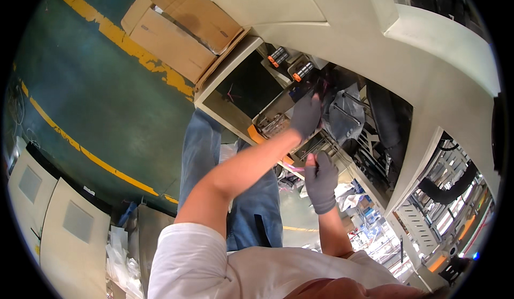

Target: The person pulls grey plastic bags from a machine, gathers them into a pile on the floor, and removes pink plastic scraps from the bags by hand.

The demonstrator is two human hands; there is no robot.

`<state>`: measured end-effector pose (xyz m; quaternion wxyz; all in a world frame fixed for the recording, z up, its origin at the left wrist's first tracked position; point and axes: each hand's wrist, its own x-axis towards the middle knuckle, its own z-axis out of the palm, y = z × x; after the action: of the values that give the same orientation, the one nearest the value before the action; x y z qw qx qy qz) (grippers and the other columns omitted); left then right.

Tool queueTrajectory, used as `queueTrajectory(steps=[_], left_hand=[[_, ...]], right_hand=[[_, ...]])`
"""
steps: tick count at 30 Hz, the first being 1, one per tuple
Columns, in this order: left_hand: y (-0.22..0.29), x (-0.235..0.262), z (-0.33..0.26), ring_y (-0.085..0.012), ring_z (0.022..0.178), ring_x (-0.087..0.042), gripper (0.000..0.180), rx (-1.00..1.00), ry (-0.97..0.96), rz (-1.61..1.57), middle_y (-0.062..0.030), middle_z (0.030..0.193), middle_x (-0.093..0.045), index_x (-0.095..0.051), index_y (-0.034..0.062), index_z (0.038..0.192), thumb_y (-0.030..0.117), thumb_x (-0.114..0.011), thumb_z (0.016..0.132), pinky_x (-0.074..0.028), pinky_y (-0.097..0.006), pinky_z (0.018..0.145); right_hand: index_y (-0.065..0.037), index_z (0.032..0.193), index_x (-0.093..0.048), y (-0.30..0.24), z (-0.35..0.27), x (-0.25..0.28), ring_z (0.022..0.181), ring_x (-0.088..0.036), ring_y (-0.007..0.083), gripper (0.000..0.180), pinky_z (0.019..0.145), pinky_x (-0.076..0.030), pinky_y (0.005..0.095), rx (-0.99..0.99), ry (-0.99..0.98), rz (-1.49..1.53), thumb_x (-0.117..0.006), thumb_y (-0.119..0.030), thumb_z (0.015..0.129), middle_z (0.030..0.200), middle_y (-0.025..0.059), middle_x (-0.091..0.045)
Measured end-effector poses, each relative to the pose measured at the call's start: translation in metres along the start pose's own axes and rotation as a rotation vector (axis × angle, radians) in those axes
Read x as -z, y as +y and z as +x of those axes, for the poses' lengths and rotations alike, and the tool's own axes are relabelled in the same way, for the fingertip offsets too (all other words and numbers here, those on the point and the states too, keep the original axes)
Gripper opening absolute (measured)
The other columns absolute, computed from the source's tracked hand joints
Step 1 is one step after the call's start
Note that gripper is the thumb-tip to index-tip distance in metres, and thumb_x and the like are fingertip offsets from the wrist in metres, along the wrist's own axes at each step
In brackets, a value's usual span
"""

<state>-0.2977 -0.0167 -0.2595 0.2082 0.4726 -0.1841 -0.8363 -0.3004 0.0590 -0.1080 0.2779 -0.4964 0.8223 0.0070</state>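
Observation:
My left hand (306,116), in a grey glove with bare fingertips, reaches into the open compartment of a pale machine cabinet. Its fingertips point at dark parts deep inside, and what they touch is hidden in shadow. Closer to my body, my right hand (322,182) in a matching glove is raised with its fingers curled. A thin pink strip (294,168) shows beside its thumb; the grip on it is partly hidden. Right of my left hand lies a clear plastic bag (347,116) with metal rods at it. Small metal parts (273,125) sit left of my left wrist.
Two black cylinders with orange ends (302,72) stand in the compartment's far part. A cardboard box (187,28) is beside the cabinet (289,4). Yellow lines (120,39) cross the green floor (101,101). Pale cabinets (67,213) stand at lower left, and a black hose (450,192) curves at right.

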Motion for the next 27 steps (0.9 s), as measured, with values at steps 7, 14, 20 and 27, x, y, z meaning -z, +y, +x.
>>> queueTrajectory(steps=[7,14,20,27], left_hand=[[-0.015,0.040,-0.078,-0.0139,0.042,-0.050,0.038,0.249,0.172,-0.233,-0.0038,0.059,-0.049,-0.052,0.0018,0.087,0.036,-0.037,0.097,-0.043,-0.027,0.042],[-0.005,0.071,-0.083,-0.0109,0.046,-0.049,0.033,0.139,0.032,-0.111,-0.0016,0.062,-0.048,-0.051,0.0023,0.090,0.033,-0.040,0.096,-0.041,-0.025,0.042],[-0.010,0.088,-0.076,-0.0100,0.048,-0.049,0.031,0.124,0.071,-0.119,-0.0011,0.063,-0.048,-0.052,0.0017,0.091,0.030,-0.041,0.097,-0.043,-0.024,0.045],[0.000,0.093,-0.063,-0.0090,0.054,-0.051,0.028,0.109,0.034,0.057,-0.0006,0.063,-0.048,-0.053,0.0039,0.090,0.030,-0.044,0.095,-0.044,-0.025,0.049]], right_hand=[[-0.007,0.083,-0.049,-0.023,0.073,0.018,0.072,-0.059,0.0319,0.016,0.058,-0.046,0.0401,0.204,0.315,-0.296,-0.051,-0.022,0.088,0.074,0.0119,-0.055],[-0.008,0.099,-0.054,0.033,0.190,0.003,0.080,-0.063,0.0330,0.023,0.067,-0.051,0.0415,-0.064,0.033,-0.807,-0.056,-0.025,0.083,0.082,0.0115,-0.064],[-0.005,0.091,-0.061,0.037,0.207,-0.012,0.083,-0.064,0.0327,0.020,0.070,-0.051,0.0408,-0.162,-0.034,-0.634,-0.059,-0.022,0.081,0.089,0.0157,-0.065],[-0.006,0.084,-0.062,-0.030,0.142,0.008,0.068,-0.062,0.0246,0.011,0.063,-0.048,0.0352,0.082,0.146,0.098,-0.056,-0.015,0.084,0.082,0.0126,-0.064]])
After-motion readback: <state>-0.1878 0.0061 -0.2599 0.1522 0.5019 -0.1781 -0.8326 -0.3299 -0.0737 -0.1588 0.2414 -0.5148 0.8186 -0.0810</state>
